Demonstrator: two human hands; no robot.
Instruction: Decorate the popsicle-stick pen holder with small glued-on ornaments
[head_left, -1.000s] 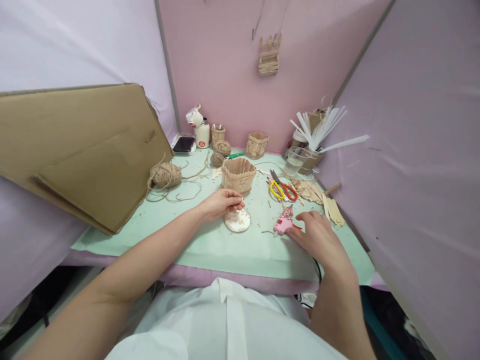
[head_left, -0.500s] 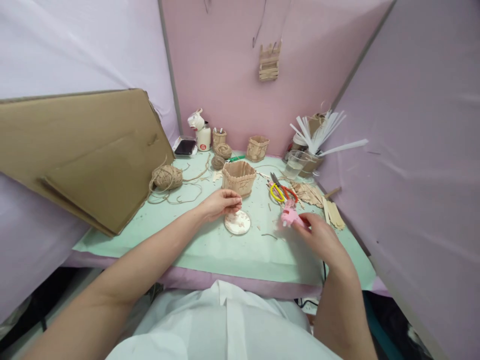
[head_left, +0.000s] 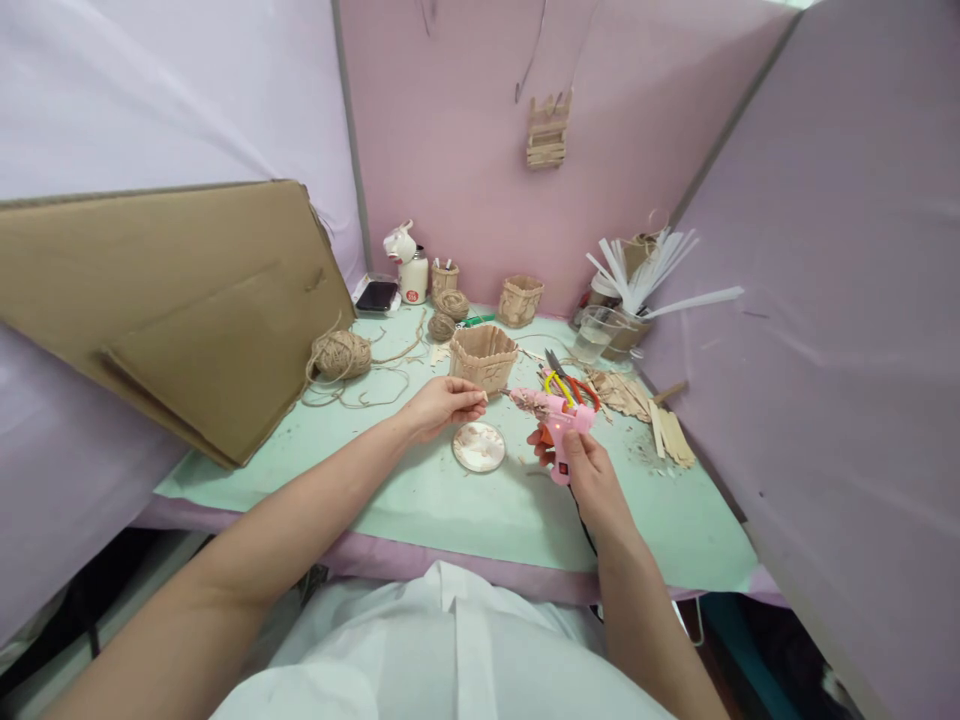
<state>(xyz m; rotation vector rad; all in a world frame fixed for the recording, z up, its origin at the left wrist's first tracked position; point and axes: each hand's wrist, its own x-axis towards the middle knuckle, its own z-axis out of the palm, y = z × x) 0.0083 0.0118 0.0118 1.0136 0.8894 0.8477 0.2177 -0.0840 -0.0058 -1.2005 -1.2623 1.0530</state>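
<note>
A pink hot glue gun (head_left: 562, 425) is gripped in my right hand (head_left: 589, 470), its nozzle pointing left toward my other hand. My left hand (head_left: 448, 407) pinches a tiny pale piece (head_left: 484, 397), too small to name, close to the nozzle tip. Just below the left fingers lies a round dish (head_left: 480, 447) with whitish, flaky bits in it. Directly behind the fingers stands a basket made of wooden sticks (head_left: 482, 358) with a scalloped rim; my left hand covers part of its lower front.
Scissors (head_left: 570, 385) with yellow and red handles lie behind the glue gun. Wooden sticks (head_left: 673, 435) and a clear cup (head_left: 596, 335) are at right. Twine balls (head_left: 341, 355) and a leaning cardboard sheet (head_left: 217, 310) are at left. A smaller basket (head_left: 520, 302) stands farther back.
My right hand has lifted the glue gun, turned it upright and brought it left, its nozzle now near my left fingers. The left hand keeps its pinch over the dish.
</note>
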